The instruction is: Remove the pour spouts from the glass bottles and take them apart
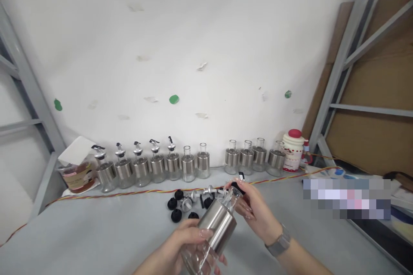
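Your left grip (pixel 185 238) is closed round a tilted bottle (pixel 219 222) above the counter (pixel 122 232), its neck up and to the right; your right grip (pixel 256 210) pinches the stopper (pixel 237 187) at its mouth. How far it is seated is unclear. Probably best: hold the bottle firm, keep stopper and neck aligned, press evenly.

Left hand (pixel 184 238) grips tilted steel-sleeved glass bottle (pixel 221 223); right hand (pixel 258 211) holds pourer (pixel 238 187) at its mouth. Loose pourer parts (pixel 186 205) on tabletop (pixel 112 234).
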Demonstrator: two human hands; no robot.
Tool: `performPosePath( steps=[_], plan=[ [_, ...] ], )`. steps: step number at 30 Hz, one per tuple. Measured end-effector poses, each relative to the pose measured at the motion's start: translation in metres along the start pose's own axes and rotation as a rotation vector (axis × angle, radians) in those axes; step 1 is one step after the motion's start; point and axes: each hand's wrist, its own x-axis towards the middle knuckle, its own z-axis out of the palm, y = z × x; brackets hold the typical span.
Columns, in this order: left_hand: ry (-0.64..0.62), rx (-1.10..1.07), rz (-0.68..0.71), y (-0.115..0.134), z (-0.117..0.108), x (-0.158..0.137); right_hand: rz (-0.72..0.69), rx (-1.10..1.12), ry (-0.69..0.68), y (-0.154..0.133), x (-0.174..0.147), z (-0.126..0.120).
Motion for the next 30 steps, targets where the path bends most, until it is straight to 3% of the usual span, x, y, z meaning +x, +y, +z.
performPosePath(
  steps=[4,7,10,13,16,21,26,30],
  plan=[
    [0.012,-0.007,-0.002,-0.002,-0.004,0.000,0.026,0.059,0.033,-0.003,0.004,-0.005],
    [0.053,0.043,0.024,-0.002,0.000,-0.001,-0.064,0.060,0.101,-0.014,0.010,-0.013],
    [0.127,0.063,0.116,-0.003,0.004,0.000,-0.179,-0.092,0.193,-0.019,0.014,-0.017],
    [0.167,-0.002,0.216,-0.003,0.003,0.001,-0.207,-0.390,0.270,-0.008,0.014,-0.013],
    [0.147,-0.128,0.265,-0.004,-0.003,0.001,-0.242,-0.664,0.160,0.010,0.009,-0.005],
    [0.055,-0.310,0.259,-0.008,-0.009,-0.001,-0.207,-0.886,-0.080,0.025,-0.006,0.006],
    [-0.077,-0.391,0.302,-0.010,-0.008,-0.001,-0.116,-0.841,-0.252,0.027,-0.013,0.013],
    [0.006,-0.361,0.301,-0.005,-0.006,-0.001,-0.007,-0.664,-0.342,0.025,-0.010,0.014]
  ],
)
